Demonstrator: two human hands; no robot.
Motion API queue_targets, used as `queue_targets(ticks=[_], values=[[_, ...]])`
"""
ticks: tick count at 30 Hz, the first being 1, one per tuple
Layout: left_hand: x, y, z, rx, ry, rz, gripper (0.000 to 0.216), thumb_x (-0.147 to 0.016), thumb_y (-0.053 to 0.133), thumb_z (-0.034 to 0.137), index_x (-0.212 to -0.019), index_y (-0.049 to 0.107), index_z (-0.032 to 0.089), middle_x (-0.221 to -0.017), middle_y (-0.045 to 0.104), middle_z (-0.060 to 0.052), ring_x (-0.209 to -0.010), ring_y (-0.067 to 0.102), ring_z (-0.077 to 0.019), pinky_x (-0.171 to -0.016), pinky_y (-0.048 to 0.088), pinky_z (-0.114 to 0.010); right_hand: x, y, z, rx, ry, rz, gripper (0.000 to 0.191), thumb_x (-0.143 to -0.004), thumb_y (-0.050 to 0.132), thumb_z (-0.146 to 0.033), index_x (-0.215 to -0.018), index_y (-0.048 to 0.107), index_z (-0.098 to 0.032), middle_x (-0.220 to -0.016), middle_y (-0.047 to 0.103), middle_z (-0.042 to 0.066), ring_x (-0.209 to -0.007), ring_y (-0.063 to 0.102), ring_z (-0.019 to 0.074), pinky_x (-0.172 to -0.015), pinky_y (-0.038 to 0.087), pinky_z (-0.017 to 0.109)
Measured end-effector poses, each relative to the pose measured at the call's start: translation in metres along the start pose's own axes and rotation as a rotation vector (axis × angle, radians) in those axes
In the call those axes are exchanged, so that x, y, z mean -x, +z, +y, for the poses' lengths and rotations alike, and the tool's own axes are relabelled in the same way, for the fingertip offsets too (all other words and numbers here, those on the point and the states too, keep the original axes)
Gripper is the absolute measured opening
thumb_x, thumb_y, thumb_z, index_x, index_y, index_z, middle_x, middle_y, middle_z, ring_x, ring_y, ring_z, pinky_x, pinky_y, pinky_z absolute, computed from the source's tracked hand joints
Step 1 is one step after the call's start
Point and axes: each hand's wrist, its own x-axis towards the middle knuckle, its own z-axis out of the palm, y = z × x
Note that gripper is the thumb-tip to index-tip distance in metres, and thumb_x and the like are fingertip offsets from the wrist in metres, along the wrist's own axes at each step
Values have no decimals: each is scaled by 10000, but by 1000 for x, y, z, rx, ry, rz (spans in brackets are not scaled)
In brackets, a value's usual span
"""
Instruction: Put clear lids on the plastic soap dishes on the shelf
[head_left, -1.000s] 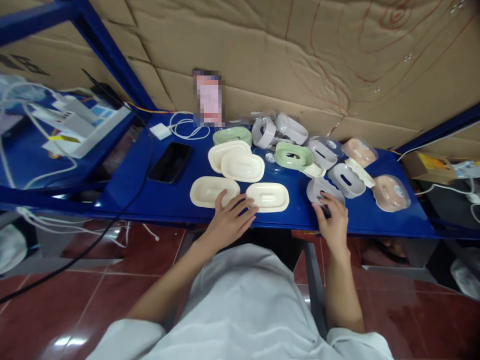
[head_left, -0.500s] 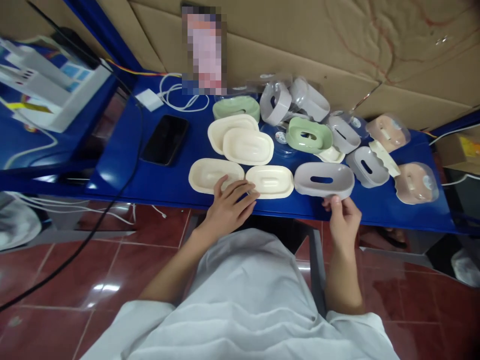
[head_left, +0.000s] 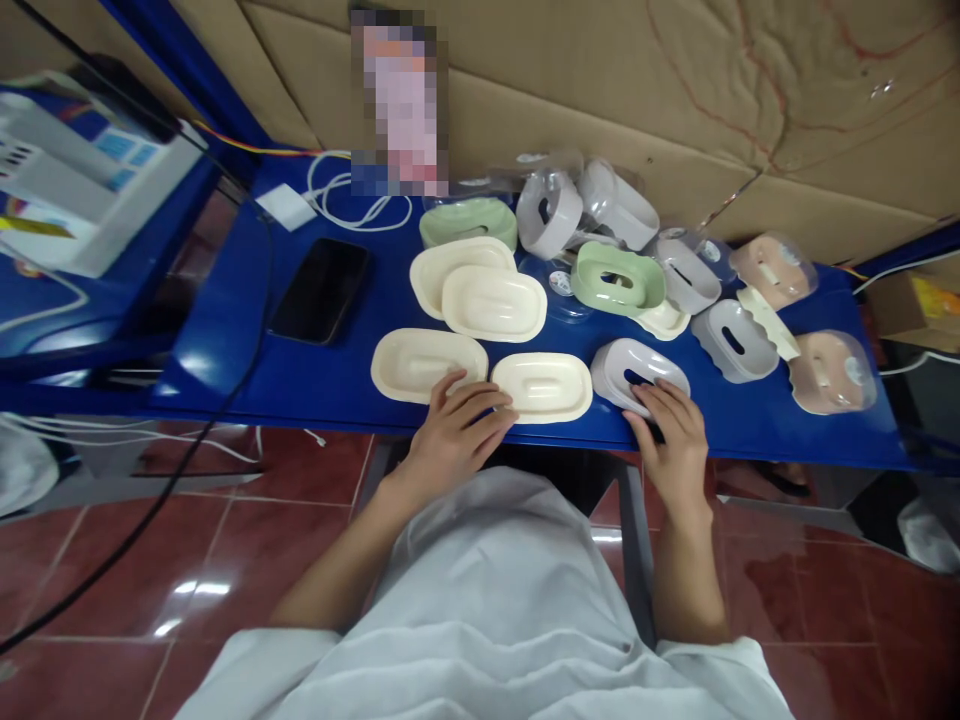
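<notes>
Okay, left hand (head_left: 461, 432): my fingers are loosely open, slightly bent, thumb side away from the rest, palm down. Nothing is gripped. Tips are over the join of two cream trays, the left tray (head_left: 420, 362) and the right tray (head_left: 551, 385), at their facing ends; light contact or just above, can't tell.

Right hand (head_left: 675, 440): my fingers are half curled, bunched over the top of a gray slotted holder (head_left: 613, 375), tips by its slot. My thumb is set apart, low at the near side. Whether I'm pinching it or only touching, can't tell.

Gray holder is just right of the right tray, near the front edge of the blue table (head_left: 750, 425). Behind the trays, two overlapping cream trays (head_left: 495, 303). A green holder (head_left: 619, 280) is behind the gray one; another gray holder (head_left: 752, 345) sits to its right. Black phone (head_left: 321, 292) lies flat, well left of my hands.
</notes>
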Motion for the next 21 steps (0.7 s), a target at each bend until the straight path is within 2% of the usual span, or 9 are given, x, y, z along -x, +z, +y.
queue_targets(ticks=[2,4,7,9,11,14,17,21], values=[[1,0,-1,40,13,26,217,-1017,671,99,-1171,686,251,-1182,775,-28,-1176,721,-181,-1259,430,-520,-2,4,-11,-88,-16,103,386,-1024,681,-291,-1409,690,-293,-1313,765,86,-1352,655,346,-1155,524,615],[3,1,-2,58,4,62,281,-1010,686,104,-1245,673,258,-1267,735,-64,-1221,703,-193,-1217,497,-492,-7,8,-26,-176,-66,100,404,-1007,705,-289,-1410,687,-301,-1348,749,91,-1352,658,346,-1146,543,610],[4,1,-2,39,-25,99,436,-980,750,154,-1387,631,255,-1446,623,-145,-1393,610,-269,-1194,537,-507,-22,16,-44,-202,-226,-102,369,-1020,702,-321,-1389,694,-325,-1453,696,81,-1419,614,332,-1199,507,601],[4,1,-2,8,-19,93,533,-967,780,192,-1462,593,251,-1546,550,-180,-1475,547,-313,-1228,502,-558,-33,24,-51,-182,-330,-220,333,-1043,670,-337,-1373,701,-313,-1508,661,77,-1480,560,321,-1261,445,599],[4,1,-3,-24,14,59,544,-975,770,196,-1481,583,257,-1602,523,-179,-1519,510,-327,-1267,447,-600,-41,31,-54,-171,-383,-290,328,-1068,625,-334,-1385,694,-287,-1538,638,81,-1519,516,308,-1308,381,597],[3,3,-3,-43,59,14,439,-995,726,161,-1414,625,243,-1552,610,-139,-1542,498,-313,-1305,391,-613,-46,37,-54,-179,-384,-362,363,-1093,571,-326,-1441,659,-271,-1570,610,89,-1541,486,285,-1320,367,570],[1,6,-3,-39,54,22,351,-1007,705,161,-1350,646,205,-1483,670,-135,-1524,527,-296,-1307,403,-587,-47,37,-51,-179,-371,-401,371,-1102,554,-343,-1454,652,-281,-1583,598,95,-1528,500,283,-1276,416,550],[-1,7,-1,-37,33,21,321,-1013,686,156,-1328,652,214,-1440,704,-113,-1506,551,-294,-1301,420,-587,-63,36,-39,-219,-403,-430,379,-1118,515,-412,-1446,657,-287,-1559,627,92,-1484,549,287,-1247,412,557]])
